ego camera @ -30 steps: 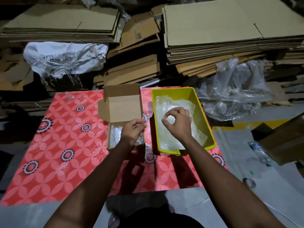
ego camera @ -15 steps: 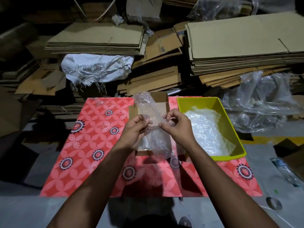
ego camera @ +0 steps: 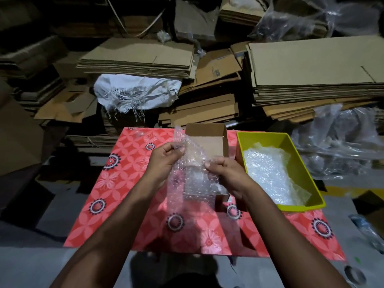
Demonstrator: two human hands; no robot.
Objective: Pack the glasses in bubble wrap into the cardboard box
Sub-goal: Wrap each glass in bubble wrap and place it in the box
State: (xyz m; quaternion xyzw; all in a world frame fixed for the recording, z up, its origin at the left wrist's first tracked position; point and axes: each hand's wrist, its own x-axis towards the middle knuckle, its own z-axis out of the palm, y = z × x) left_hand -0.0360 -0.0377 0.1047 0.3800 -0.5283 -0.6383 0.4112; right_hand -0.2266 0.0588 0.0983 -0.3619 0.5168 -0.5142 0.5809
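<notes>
Left hand (ego camera: 164, 157) and right hand (ego camera: 223, 170) each pinch a side edge of one bubble wrap sheet (ego camera: 191, 173), held spread and hanging, long axis near-to-far, directly over the cardboard box (ego camera: 207, 142) at mid-mat (ego camera: 128, 194). Box lid stands open at the far edge; contents veiled by the sheet, glasses not discernible. Yellow bin (ego camera: 295, 146), right of the box, holds more bubble wrap. Both hands equally near the box; likely next move is straight down.
</notes>
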